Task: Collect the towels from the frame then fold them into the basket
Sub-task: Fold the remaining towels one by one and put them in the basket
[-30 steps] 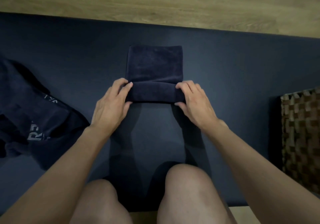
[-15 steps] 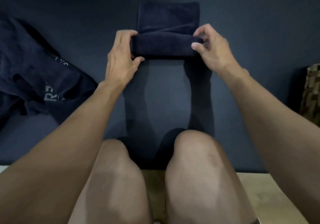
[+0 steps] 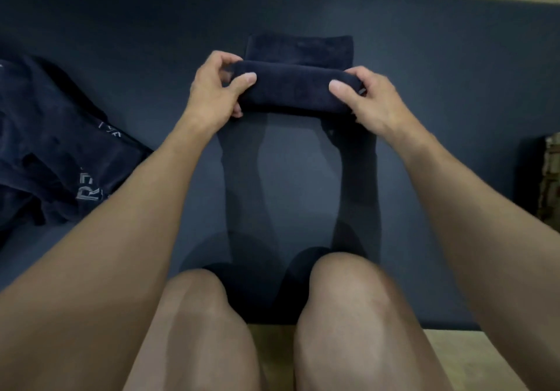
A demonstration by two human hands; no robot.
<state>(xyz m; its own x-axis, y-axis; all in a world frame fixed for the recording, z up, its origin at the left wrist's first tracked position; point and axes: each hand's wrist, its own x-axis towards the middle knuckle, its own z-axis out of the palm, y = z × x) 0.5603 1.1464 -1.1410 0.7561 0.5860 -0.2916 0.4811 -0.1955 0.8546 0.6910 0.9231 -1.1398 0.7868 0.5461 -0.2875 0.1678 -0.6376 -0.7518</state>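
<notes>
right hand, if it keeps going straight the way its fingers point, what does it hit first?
The right hand points up-left, already gripping the rolled end of the dark towel. Straight on, it would likely meet the towel's flat unrolled part, then the dark mat; depth is unclear.

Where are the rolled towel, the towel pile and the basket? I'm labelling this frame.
rolled towel (image 3: 295, 92), head view, middle of the roll.
towel pile (image 3: 57, 148), head view, crumpled middle.
basket (image 3: 552, 175), head view, woven wall at right edge.

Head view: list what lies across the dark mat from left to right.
Heap of dark towels → left hand → towel being rolled → right hand → woven basket at the right edge.
</notes>
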